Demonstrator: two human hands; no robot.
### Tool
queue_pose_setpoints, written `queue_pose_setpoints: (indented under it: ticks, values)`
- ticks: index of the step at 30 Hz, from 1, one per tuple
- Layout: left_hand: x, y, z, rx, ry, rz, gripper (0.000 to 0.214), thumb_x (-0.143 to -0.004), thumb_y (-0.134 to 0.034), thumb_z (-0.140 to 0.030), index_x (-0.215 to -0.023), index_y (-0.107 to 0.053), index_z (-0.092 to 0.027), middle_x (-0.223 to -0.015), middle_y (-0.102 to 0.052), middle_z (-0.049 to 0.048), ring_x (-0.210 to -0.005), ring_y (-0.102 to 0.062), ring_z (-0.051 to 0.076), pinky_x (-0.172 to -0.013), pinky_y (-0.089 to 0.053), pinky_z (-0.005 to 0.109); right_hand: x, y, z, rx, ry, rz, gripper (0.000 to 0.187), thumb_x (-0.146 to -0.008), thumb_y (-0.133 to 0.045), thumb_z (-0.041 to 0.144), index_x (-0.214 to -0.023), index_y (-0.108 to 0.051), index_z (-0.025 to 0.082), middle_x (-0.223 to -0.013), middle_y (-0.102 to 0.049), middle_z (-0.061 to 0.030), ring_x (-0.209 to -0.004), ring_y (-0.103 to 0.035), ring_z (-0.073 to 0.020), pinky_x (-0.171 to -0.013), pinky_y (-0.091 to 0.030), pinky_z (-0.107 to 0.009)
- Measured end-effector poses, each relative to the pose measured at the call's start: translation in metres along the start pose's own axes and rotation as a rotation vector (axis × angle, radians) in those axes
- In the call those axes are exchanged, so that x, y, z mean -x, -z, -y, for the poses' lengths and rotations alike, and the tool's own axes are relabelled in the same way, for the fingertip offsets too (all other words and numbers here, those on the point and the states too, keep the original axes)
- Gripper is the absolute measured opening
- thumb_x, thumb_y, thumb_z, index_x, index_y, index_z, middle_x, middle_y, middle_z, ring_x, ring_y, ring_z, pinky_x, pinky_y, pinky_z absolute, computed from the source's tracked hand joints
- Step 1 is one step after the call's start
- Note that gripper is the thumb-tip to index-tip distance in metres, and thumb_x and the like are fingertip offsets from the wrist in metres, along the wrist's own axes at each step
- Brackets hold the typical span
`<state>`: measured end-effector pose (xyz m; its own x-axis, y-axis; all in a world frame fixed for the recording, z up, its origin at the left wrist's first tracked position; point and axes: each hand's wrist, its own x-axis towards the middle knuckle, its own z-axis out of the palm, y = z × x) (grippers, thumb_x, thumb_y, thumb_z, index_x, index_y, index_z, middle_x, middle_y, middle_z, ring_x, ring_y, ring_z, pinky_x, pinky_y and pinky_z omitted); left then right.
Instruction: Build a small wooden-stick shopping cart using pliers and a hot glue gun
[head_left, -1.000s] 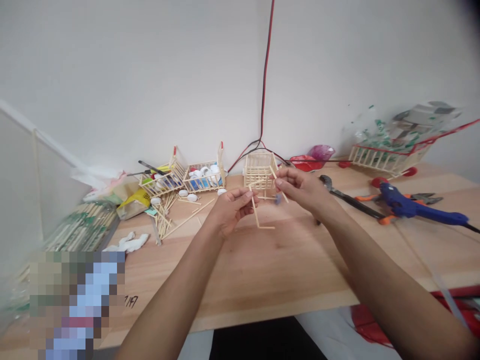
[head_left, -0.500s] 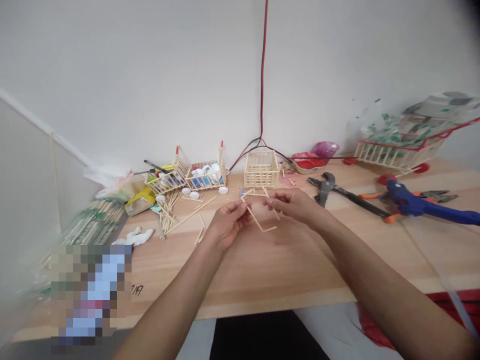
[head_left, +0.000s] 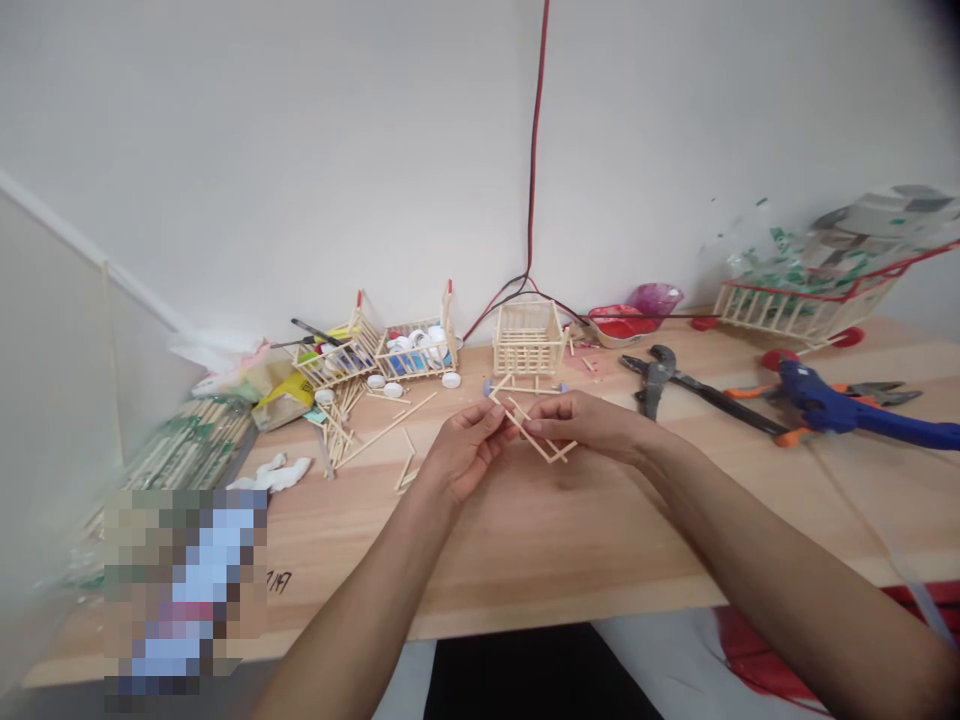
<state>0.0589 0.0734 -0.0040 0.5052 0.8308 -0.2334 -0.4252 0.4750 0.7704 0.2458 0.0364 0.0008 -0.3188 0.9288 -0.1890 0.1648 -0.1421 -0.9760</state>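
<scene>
Your left hand (head_left: 469, 445) pinches a bent frame of thin wooden sticks (head_left: 536, 442) between thumb and forefinger, near its upper corner, with the other fingers curled beneath. Your right hand (head_left: 581, 425) has thumb and fingertips closed on a separate straight stick (head_left: 517, 410), laid close alongside the frame's long side; whether the two touch, you cannot tell from here. Both pieces are up in front of you, above the wooden tabletop (head_left: 487, 560).

The step in hand looks like lining up that stick with the frame. The next move seems to call for a steady left pinch and a small turn of the right fingers, so that the stick's end meets a corner squarely without springing the joints.

Just beyond your hands stands a slatted stick basket (head_left: 527, 345), with a wheeled axle (head_left: 529, 388) in front of it. To its left are a small cart filled with bottle caps (head_left: 416, 350), a second cart (head_left: 334, 360), and a pile of loose sticks (head_left: 341, 425). Out past your right hand lie dark pliers (head_left: 654, 380) and, farther off, a blue glue gun (head_left: 832, 405).
</scene>
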Motion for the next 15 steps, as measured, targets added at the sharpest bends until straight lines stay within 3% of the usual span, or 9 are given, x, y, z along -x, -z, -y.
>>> queue_pose_setpoints:
  ticks: [6, 11, 15]
  values:
    - [0.002, 0.001, 0.001, -0.064, -0.015, 0.051, 0.024, -0.061, -0.083, -0.022, -0.077, -0.072, -0.008, -0.074, -0.068, 0.0039, -0.069, -0.063, 0.010, -0.071, -0.055, 0.020, -0.001, 0.000, -0.001, -0.058, -0.043, 0.073, 0.041, -0.071, -0.072, 0.053, -0.076, -0.060, 0.013, -0.061, -0.051, 0.0044, -0.054, -0.041, -0.0061, -0.052, -0.029, -0.021]
    - [0.003, 0.006, -0.006, -0.183, -0.008, 0.044, 0.035, -0.059, -0.084, -0.026, -0.089, -0.072, -0.011, -0.083, -0.069, 0.0060, -0.076, -0.064, 0.013, -0.074, -0.054, 0.027, 0.000, 0.003, -0.001, -0.044, -0.040, 0.055, 0.041, -0.071, -0.071, 0.053, -0.074, -0.059, 0.014, -0.061, -0.052, 0.0041, -0.055, -0.043, -0.0065, -0.053, -0.029, -0.021]
    - [-0.001, 0.012, -0.016, -0.325, -0.227, -0.097, 0.036, -0.064, -0.080, -0.033, -0.094, -0.072, -0.015, -0.091, -0.069, 0.0065, -0.083, -0.062, 0.014, -0.072, -0.050, 0.025, 0.001, 0.005, 0.000, 0.018, -0.072, 0.121, 0.043, -0.073, -0.068, 0.055, -0.068, -0.056, 0.014, -0.059, -0.050, 0.0041, -0.053, -0.041, -0.0065, -0.051, -0.027, -0.022]
